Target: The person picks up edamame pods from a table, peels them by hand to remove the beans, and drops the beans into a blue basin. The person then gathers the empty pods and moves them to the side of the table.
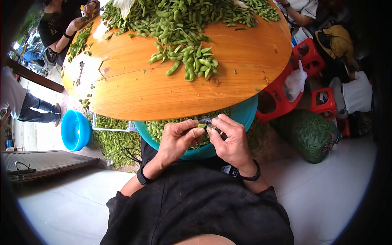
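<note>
Over a teal basin (249,116) filled with green pods, both my hands meet just below the table edge. Between thumb and fingertips, my left hand (176,136) pinches a small green soybean pod (201,125). My right hand (230,136) is closed around a small dark tool (222,135), whose tip touches or nearly touches the pod; its exact kind is hidden by the fingers. A large pile of soybean pods (175,24) covers the far part of the wooden table (163,96), with a loose cluster spilling toward me.
A blue basin (76,130) stands on the floor at left, beside a clear crate (112,122) of pods and scattered pods (118,147). Red stools (281,98) and a full green net sack (308,134) are at right. Other people sit at both far sides.
</note>
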